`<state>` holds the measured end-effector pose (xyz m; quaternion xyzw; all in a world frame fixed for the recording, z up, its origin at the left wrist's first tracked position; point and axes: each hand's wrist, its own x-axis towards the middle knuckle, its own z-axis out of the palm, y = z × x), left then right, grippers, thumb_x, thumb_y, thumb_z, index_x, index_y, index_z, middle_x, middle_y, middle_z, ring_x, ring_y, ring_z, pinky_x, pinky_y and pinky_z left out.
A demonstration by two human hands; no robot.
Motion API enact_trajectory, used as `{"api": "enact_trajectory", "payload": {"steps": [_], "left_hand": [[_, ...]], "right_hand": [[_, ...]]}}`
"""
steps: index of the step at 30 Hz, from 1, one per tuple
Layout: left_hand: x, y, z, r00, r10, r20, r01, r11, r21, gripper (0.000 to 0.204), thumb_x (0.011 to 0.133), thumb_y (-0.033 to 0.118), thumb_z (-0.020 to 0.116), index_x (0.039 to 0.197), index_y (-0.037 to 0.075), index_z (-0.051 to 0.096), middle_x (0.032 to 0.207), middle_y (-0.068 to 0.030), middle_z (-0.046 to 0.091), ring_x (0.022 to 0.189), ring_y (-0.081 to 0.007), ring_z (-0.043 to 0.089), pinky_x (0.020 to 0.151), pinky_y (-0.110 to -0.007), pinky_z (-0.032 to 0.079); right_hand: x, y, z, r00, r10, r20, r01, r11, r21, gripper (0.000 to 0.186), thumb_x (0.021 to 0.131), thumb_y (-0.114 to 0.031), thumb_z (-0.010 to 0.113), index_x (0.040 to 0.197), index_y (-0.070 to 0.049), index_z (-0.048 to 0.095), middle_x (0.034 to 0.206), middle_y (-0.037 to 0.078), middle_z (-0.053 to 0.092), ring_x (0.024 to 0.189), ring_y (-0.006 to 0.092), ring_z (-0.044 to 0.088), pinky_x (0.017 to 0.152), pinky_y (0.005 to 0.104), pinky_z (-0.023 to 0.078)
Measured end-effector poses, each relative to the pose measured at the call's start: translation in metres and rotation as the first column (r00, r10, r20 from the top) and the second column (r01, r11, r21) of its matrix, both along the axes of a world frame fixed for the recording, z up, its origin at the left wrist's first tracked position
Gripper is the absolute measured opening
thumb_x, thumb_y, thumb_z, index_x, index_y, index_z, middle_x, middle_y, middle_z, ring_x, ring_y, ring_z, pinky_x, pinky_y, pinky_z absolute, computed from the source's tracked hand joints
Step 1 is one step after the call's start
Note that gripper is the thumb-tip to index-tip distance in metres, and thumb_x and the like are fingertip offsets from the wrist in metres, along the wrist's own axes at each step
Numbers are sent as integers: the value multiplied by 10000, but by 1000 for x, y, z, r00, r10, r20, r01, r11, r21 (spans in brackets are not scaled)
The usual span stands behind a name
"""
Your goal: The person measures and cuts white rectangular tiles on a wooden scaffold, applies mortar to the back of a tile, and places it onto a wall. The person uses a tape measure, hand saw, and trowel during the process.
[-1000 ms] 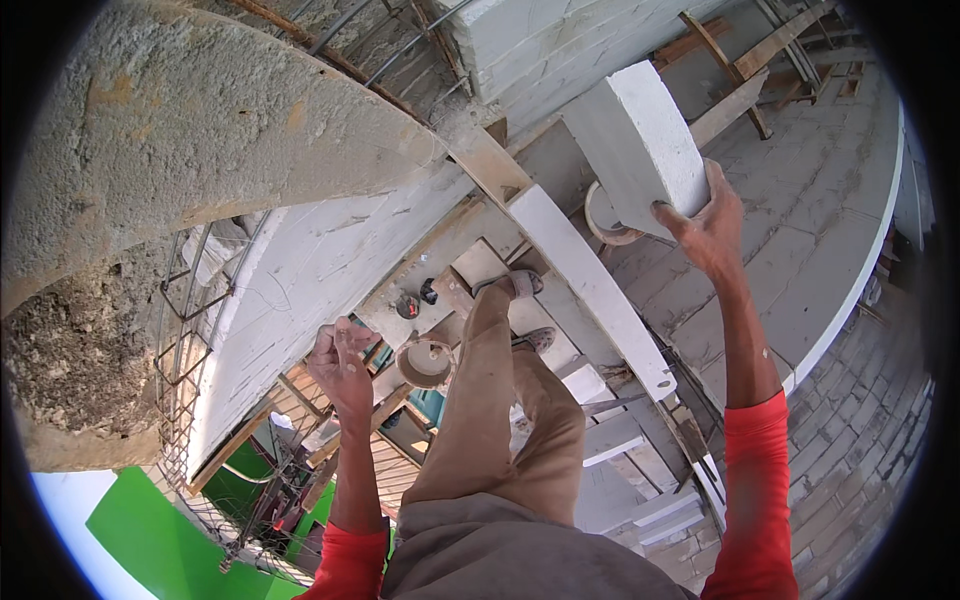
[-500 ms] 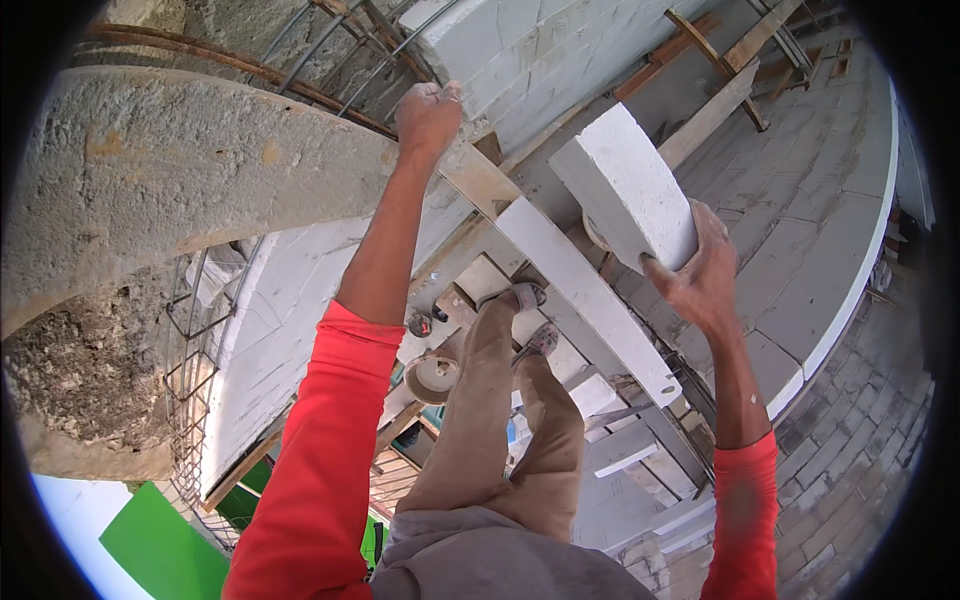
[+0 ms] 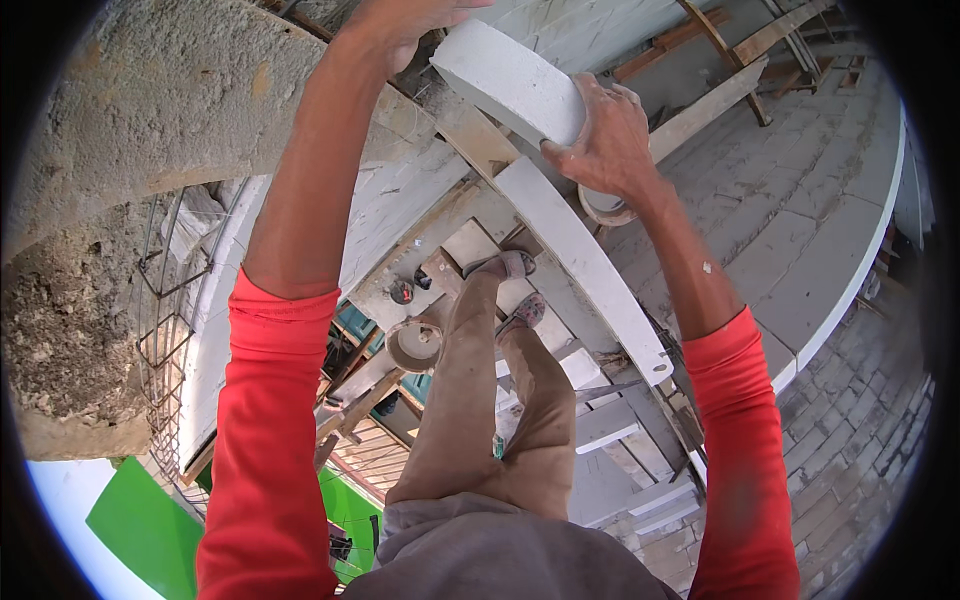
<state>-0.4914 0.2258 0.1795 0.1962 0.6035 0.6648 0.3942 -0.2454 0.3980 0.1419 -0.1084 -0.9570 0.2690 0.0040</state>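
Note:
My right hand grips a white lightweight block by its near right end, thumb below and fingers over the edge. The block is tilted, its far left end close to the wall corner. My left hand is at the top edge of the view, just left of that end; its fingers are partly cut off, and those that show look stretched out, with nothing visible in them. A long pale plank with a hole near its lower end slants below the block.
A rough concrete arch fills the upper left, with bare steel bars below it. Round buckets stand near my feet and under my right wrist. Timber pieces lie at upper right, beside a curved block wall.
My right hand has carried the block up and left toward the wall corner. My left hand has moved up to the top edge, its fist loosened. The view has shifted slightly.

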Motion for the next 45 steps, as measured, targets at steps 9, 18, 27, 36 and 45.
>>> {"api": "enact_trajectory", "payload": {"steps": [9, 18, 27, 36, 45], "left_hand": [[186, -150, -26, 808, 554, 202, -454, 803, -385, 356, 1116, 248, 597, 1348, -15, 655, 1255, -140, 740, 1159, -216, 714, 1014, -346, 544], [398, -332, -203, 683, 669, 293, -163, 531, -832, 301, 1069, 182, 588, 1275, -9, 697, 1134, -141, 766, 974, -193, 758, 785, -283, 585], [426, -332, -243, 676, 656, 334, -186, 592, -784, 258, 1079, 160, 590, 1162, -36, 736, 1018, -135, 790, 866, -175, 764, 656, -254, 540], [423, -314, -254, 702, 628, 336, -218, 639, -738, 257, 1069, 118, 610, 1193, -85, 708, 1014, -172, 777, 901, -196, 760, 805, -294, 617], [452, -346, -272, 656, 648, 387, -133, 604, -786, 278, 1077, 202, 625, 1212, -29, 703, 1052, -137, 781, 919, -193, 765, 800, -292, 601]], "right_hand": [[-38, -17, -47, 999, -28, 29, 26, 998, 56, 873, 658, -438, 807, 1351, 52, 598, 1010, 271, 758, 942, 441, 744, 955, 504, 571], [-48, -45, -60, 987, -152, 54, 153, 988, -16, 823, 688, -453, 843, 1285, 62, 605, 1042, 297, 752, 978, 456, 745, 939, 504, 575], [-41, -47, -81, 978, -185, 100, 193, 979, -73, 835, 698, -465, 842, 1312, 51, 612, 1099, 278, 763, 1059, 428, 744, 987, 480, 561], [-51, -44, -136, 971, -199, 134, 215, 969, -121, 853, 671, -526, 838, 1309, 11, 658, 1123, 235, 774, 1074, 409, 743, 1000, 460, 557], [-60, -54, -175, 958, -177, 224, 203, 975, -95, 860, 672, -528, 855, 1317, 0, 643, 1127, 224, 777, 1080, 388, 751, 995, 446, 566]]}}
